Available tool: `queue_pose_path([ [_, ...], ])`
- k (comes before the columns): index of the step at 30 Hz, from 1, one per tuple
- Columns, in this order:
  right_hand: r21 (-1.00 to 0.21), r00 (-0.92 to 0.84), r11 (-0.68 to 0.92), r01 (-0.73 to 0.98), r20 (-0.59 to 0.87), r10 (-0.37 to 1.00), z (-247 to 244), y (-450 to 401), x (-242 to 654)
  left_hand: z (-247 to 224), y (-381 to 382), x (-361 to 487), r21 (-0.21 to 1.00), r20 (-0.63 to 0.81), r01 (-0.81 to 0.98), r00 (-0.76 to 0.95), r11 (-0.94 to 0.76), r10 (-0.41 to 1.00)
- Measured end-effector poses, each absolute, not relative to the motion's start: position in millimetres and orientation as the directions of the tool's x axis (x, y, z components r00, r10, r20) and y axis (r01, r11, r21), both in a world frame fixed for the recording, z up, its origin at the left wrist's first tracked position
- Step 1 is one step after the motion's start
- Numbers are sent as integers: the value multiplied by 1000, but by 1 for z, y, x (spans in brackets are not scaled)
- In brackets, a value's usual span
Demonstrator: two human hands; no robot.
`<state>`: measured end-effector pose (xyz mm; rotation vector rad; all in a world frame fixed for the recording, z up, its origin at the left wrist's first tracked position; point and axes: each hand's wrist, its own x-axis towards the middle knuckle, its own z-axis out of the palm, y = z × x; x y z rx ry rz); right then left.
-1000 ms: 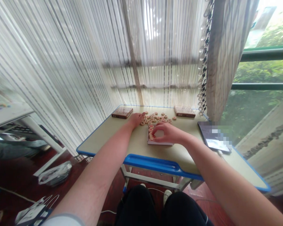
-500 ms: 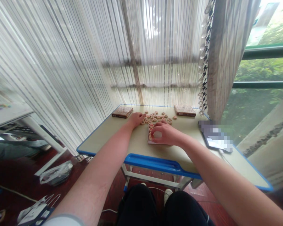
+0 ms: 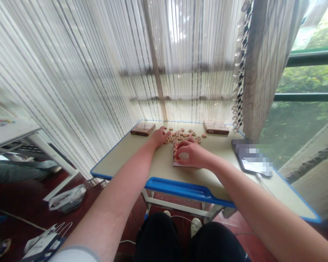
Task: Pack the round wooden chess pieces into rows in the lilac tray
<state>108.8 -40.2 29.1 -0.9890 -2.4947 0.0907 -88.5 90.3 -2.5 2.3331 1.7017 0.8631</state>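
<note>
My right hand (image 3: 190, 152) is over a shallow box (image 3: 179, 164) near the table's front. Its thumb and forefinger close on a round wooden Chinese chess piece (image 3: 177, 158) at the box's left side. Farther up that side, more pieces with red characters (image 3: 176, 145) stand in a row; the hand hides most of the box. Beyond it lies a loose spread of chess pieces (image 3: 180, 138), several of them touching. My left hand (image 3: 160, 136) rests at the left edge of this spread, fingers apart, with no piece visible in it.
Two flat brown boxes stand at the back, one on the left (image 3: 143, 128) and one on the right (image 3: 216, 127). A dark tablet-like device (image 3: 252, 160), partly blurred, lies at the right with a cable. The blue-edged table (image 3: 120, 156) has a blue tray groove (image 3: 180, 187) in front.
My left hand's fingers have lifted and spread a little at the edge of the pieces. The right hand stays at the box's left side. The view has shifted slightly.
</note>
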Motion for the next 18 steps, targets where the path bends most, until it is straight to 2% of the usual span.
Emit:
queue_pose_path([
  [7, -286, -602, 747, 600, 454, 657, 36, -40, 112, -5, 92, -88, 418, 371, 837, 198, -354, 907],
  [13, -305, -685, 786, 537, 385, 618, 30, -37, 112, -7, 93, -90, 394, 395, 830, 237, -396, 888],
  [18, -314, -688, 795, 519, 399, 606, 29, -37, 112, -7, 94, -92, 387, 401, 824, 253, -413, 880],
])
